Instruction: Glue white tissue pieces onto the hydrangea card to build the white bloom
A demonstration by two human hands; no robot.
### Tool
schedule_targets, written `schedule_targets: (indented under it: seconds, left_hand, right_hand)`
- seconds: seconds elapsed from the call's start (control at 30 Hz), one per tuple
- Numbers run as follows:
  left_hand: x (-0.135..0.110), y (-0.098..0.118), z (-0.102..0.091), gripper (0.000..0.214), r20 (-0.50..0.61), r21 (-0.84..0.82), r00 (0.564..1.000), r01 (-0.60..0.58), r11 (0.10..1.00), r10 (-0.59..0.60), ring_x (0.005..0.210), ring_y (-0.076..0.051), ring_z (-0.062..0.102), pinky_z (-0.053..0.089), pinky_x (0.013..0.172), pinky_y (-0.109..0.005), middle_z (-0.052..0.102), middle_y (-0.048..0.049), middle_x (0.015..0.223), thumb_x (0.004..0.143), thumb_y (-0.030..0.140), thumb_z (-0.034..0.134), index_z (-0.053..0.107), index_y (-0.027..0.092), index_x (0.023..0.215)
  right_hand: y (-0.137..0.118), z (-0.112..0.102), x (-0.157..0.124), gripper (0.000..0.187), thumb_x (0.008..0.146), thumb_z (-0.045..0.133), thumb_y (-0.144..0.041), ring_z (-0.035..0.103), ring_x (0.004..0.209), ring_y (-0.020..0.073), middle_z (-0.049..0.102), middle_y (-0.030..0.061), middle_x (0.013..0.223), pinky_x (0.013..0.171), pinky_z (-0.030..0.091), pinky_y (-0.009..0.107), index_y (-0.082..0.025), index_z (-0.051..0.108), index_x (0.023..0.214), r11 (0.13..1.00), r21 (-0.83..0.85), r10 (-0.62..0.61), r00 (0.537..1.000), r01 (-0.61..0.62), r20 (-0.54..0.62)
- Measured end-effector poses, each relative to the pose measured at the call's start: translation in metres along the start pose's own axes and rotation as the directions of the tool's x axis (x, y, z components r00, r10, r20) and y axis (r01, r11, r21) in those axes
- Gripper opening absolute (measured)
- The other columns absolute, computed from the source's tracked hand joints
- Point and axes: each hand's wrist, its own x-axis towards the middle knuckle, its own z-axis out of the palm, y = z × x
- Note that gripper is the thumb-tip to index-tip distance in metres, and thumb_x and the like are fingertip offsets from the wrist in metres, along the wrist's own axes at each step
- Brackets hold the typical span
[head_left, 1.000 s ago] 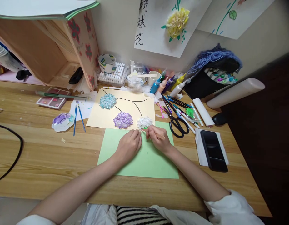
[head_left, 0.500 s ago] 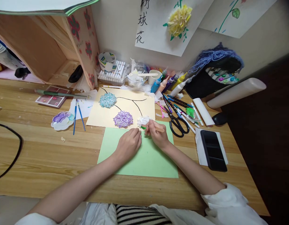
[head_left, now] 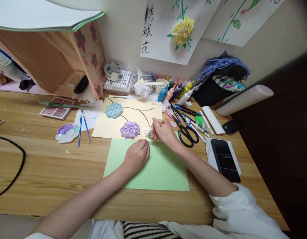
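Observation:
My right hand [head_left: 161,132] is closed in a pinch on a wooden craft stick, which it now mostly hides. Beneath its fingertips lies a small white textured flower [head_left: 147,131] with a bit of green [head_left: 150,136] at its lower edge. That flower sits on a cream sheet [head_left: 103,127] bearing drawn dark stems, a blue flower [head_left: 114,110] and a purple flower [head_left: 129,129]. My left hand [head_left: 137,153] rests with curled fingers on a green sheet [head_left: 155,172], by the cream sheet's lower edge; whether it grips anything is hidden.
Black scissors [head_left: 187,135] and several pens lie right of the sheets. Paint bottles [head_left: 163,93] and a white cup [head_left: 161,85] stand behind. Leftward are two blue brushes [head_left: 86,127] and a flower-shaped palette [head_left: 67,132]. A black case [head_left: 225,159] lies at right.
My right hand has turned and moved slightly up and left over the white flower, so the stick's end no longer shows. My left hand stays in place. The camera view has tilted slightly.

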Motion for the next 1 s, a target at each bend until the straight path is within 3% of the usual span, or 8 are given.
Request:
schedule_targets:
  seconds: [0.13,0.27,0.37,0.5,0.57,0.7,0.87,1.0]
  left_hand:
    - [-0.003,0.004,-0.002,0.02,0.015,0.025,1.0,-0.002,1.0,0.001,0.085,-0.019,0.058,0.047,0.069,-0.03,0.063,-0.0081,0.088,0.089,0.015,0.039,0.058,0.013,0.091]
    - [0.007,0.004,-0.019,0.022,0.094,0.027,0.993,0.067,0.997,-0.069,0.078,-0.017,0.058,0.046,0.066,-0.029,0.062,-0.0059,0.085,0.089,0.017,0.038,0.06,0.016,0.087]
    - [0.038,-0.01,-0.037,0.025,0.085,0.063,0.988,0.123,0.99,-0.128,0.079,-0.017,0.058,0.045,0.066,-0.029,0.062,-0.0054,0.086,0.091,0.02,0.036,0.06,0.017,0.084]
    - [0.103,-0.054,-0.048,0.025,0.021,0.174,0.959,0.274,0.946,-0.282,0.091,-0.02,0.057,0.044,0.072,-0.03,0.062,-0.0071,0.094,0.091,0.023,0.037,0.06,0.018,0.09]
    - [0.133,-0.08,-0.044,0.02,0.009,0.194,0.929,0.362,0.912,-0.37,0.096,-0.022,0.056,0.044,0.075,-0.031,0.063,-0.0088,0.097,0.088,0.024,0.043,0.061,0.017,0.093]
    - [0.169,-0.116,-0.024,0.018,-0.006,0.191,0.914,0.399,0.897,-0.406,0.1,-0.023,0.056,0.044,0.078,-0.029,0.064,-0.0086,0.099,0.082,0.026,0.053,0.064,0.018,0.093]
    - [0.176,-0.12,-0.003,0.018,-0.033,0.165,0.913,0.406,0.899,-0.407,0.094,-0.023,0.059,0.043,0.077,-0.03,0.066,-0.0076,0.094,0.079,0.025,0.052,0.069,0.02,0.085]
    - [0.17,-0.113,-0.001,0.021,-0.074,0.123,0.905,0.426,0.897,-0.419,0.09,-0.023,0.059,0.042,0.077,-0.031,0.067,-0.0084,0.088,0.081,0.023,0.048,0.069,0.019,0.081]
  right_hand:
    - [0.008,-0.021,-0.027,0.048,0.087,0.042,-0.052,0.049,0.035,0.008,0.052,-0.0015,0.04,0.038,0.035,0.018,-0.017,0.049,0.055,0.974,0.163,-0.142,0.985,0.157,-0.095]
    - [0.043,-0.032,-0.048,0.048,0.085,0.043,-0.055,0.044,0.036,0.0078,0.051,-0.0021,0.039,0.037,0.032,0.018,-0.018,0.047,0.055,0.903,0.402,-0.063,0.972,0.152,-0.226]
    - [0.069,-0.029,-0.051,0.046,0.087,0.04,-0.053,0.042,0.035,0.0078,0.051,-0.0026,0.039,0.037,0.031,0.017,-0.019,0.046,0.056,0.837,0.535,0.061,0.951,0.116,-0.302]
    - [0.08,-0.025,-0.047,0.045,0.087,0.039,-0.052,0.042,0.036,0.0079,0.05,-0.0028,0.039,0.037,0.03,0.017,-0.019,0.046,0.057,0.785,0.612,0.101,0.952,0.102,-0.289]
    - [0.079,-0.025,-0.045,0.046,0.087,0.039,-0.053,0.043,0.037,0.008,0.051,-0.0025,0.04,0.037,0.031,0.017,-0.019,0.046,0.058,0.781,0.618,0.093,0.96,0.094,-0.263]
    - [0.079,-0.026,-0.046,0.046,0.087,0.039,-0.054,0.044,0.037,0.008,0.051,-0.0024,0.041,0.039,0.031,0.017,-0.019,0.046,0.059,0.765,0.638,0.098,0.965,0.084,-0.244]
    - [0.081,-0.026,-0.044,0.047,0.087,0.038,-0.055,0.043,0.037,0.0078,0.051,-0.0022,0.04,0.038,0.029,0.017,-0.018,0.046,0.059,0.752,0.656,0.107,0.969,0.068,-0.222]
    - [0.079,-0.026,-0.044,0.047,0.087,0.037,-0.055,0.042,0.037,0.0083,0.05,-0.0024,0.04,0.038,0.029,0.018,-0.019,0.046,0.059,0.753,0.654,0.109,0.968,0.068,-0.227]
